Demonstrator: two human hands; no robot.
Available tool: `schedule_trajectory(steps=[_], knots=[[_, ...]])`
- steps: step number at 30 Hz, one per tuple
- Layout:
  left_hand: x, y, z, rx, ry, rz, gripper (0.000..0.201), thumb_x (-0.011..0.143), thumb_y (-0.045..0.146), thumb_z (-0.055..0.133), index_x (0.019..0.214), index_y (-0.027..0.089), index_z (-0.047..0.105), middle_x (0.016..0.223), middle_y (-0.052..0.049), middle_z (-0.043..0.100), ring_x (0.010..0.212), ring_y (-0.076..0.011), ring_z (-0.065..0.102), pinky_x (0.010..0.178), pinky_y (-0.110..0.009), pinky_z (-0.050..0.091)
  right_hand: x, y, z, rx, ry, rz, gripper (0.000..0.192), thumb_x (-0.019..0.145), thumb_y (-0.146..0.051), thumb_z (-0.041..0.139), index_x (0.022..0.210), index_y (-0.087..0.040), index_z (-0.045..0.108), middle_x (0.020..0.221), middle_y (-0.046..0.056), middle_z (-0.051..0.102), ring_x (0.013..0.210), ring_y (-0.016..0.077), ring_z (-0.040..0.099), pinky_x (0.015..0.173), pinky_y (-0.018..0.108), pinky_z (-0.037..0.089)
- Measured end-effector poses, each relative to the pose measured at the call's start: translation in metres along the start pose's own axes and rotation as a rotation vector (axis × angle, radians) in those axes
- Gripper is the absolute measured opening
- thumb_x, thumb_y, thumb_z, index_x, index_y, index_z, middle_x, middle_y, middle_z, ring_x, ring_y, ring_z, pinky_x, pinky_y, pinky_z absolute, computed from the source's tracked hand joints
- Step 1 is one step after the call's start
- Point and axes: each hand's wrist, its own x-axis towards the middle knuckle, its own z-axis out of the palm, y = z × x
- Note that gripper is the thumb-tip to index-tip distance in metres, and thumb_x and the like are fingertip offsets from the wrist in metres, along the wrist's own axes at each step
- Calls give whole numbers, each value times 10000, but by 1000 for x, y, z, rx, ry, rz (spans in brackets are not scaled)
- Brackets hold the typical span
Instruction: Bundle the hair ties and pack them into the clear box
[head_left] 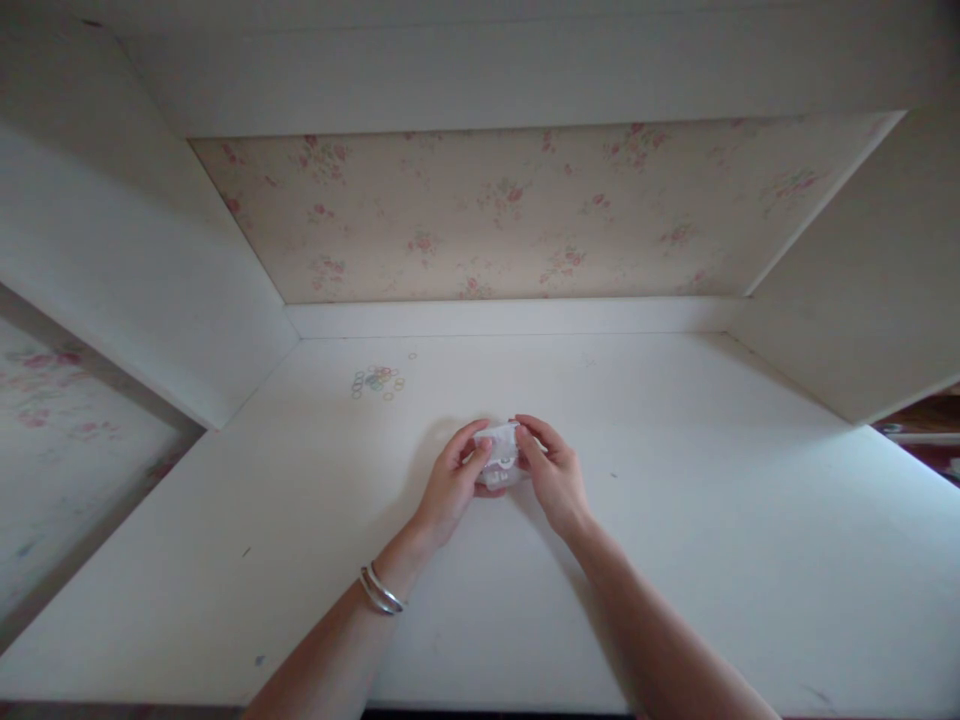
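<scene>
Between my two hands is a small whitish, see-through packet (501, 458) with white print on its front; whether it is a bag or a little box I cannot tell. My left hand (459, 475) grips its left side, thumb on the front and fingers behind and below. On its right side my right hand (553, 470) pinches the upper edge between thumb and fingers. Both hands are just over the middle of the white desk. Farther back and to the left lies a loose pile of small coloured rubber bands (379, 379).
The white desktop (712, 540) has a low ledge (517, 319) at the back, with flowered wallpaper (480, 220) behind. White side panels (142, 230) rise at left and right, and a shelf (525, 70) hangs overhead. Some shelved items (926, 435) show at the far right.
</scene>
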Motion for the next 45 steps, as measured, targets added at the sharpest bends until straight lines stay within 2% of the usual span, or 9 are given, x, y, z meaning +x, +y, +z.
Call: schedule_trajectory(steps=[4,9,16,20,25,31,34,39,45], knots=[[0,0,0,-14,21,-5,529,799,476,603,1271,261,496,1095,-85,607,862,-231,628,566,-327,586,-1,0,0,-25,-21,0,438,781,-477,611,1114,-192,622,1062,78,666,714,147,633,632,269,513],[-1,2,0,-59,51,11,751,793,438,632,1429,378,236,1041,-55,632,800,-193,644,528,-289,574,-1,-4,2,-24,-19,50,480,775,-487,614,1134,-168,615,1091,92,659,780,166,644,682,286,529],[4,0,-4,-121,117,27,540,783,453,633,1265,248,500,1019,-72,643,790,-196,652,533,-280,576,0,-2,0,16,-121,103,523,781,-529,592,1170,-180,601,1032,84,676,826,173,648,763,317,525],[7,-1,-9,-173,141,26,517,784,439,638,1248,260,498,1030,-68,642,793,-195,662,537,-282,576,0,3,-1,-93,-196,61,488,816,-558,526,1079,-169,658,941,75,693,827,178,639,770,319,518],[8,-3,-10,-206,131,6,529,777,423,651,1254,256,496,1040,-74,639,785,-193,668,560,-285,577,2,9,-2,-284,-192,-28,459,866,-544,448,1083,-199,659,862,48,688,697,162,629,676,298,518],[7,-2,-7,-191,116,-4,562,789,419,645,1305,285,468,1106,-80,614,899,-220,651,600,-287,583,2,4,-5,-281,-193,30,449,862,-543,450,1078,-203,649,768,34,666,614,137,580,614,271,479],[6,-2,-6,-183,111,-6,602,793,412,646,1345,303,431,1153,-83,592,914,-211,639,620,-293,588,3,0,-7,-254,-209,64,448,817,-520,537,1099,-183,627,688,14,635,558,120,540,566,256,446],[5,-2,-4,-138,85,-47,601,803,435,623,1354,310,418,1242,-94,541,931,-216,624,557,-284,583,10,-6,-15,-18,-143,143,426,730,-460,650,1020,-149,645,796,37,657,567,105,545,559,248,459],[6,-3,-5,-97,113,-73,503,786,395,642,1240,224,510,1119,-108,560,781,-157,612,498,-243,550,30,-10,-41,282,233,130,307,663,-337,733,898,-162,641,860,32,663,637,114,616,657,259,553]])
